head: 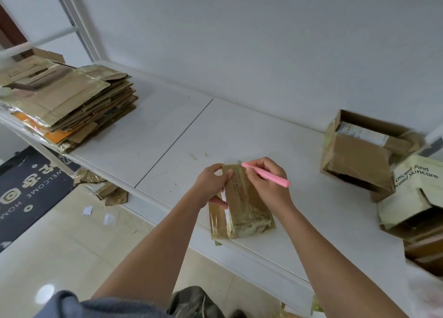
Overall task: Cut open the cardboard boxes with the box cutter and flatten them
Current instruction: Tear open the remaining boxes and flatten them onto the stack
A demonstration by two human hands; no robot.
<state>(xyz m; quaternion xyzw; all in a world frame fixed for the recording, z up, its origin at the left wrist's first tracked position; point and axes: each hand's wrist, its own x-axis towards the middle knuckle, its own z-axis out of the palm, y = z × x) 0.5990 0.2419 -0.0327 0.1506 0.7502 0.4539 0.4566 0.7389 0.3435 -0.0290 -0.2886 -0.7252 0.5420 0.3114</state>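
A small brown cardboard box (247, 207), wrapped in shiny clear tape, lies on the white table (167, 135) near its front edge. My left hand (212, 185) grips the box's far left end, thumb on top. My right hand (268, 183) holds a pink box cutter (267, 175) like a pen, its tip at the box's far top edge. The blade itself is too small to make out. A tall stack of flattened cardboard (69, 104) rests at the table's left end.
Opened boxes crowd the right side: a brown one (362, 154) against the wall, a pale green printed one (412, 193) and darker ones below it. Cardboard scraps (105, 190) and paper bits lie on the tiled floor beside a dark welcome mat (26, 188).
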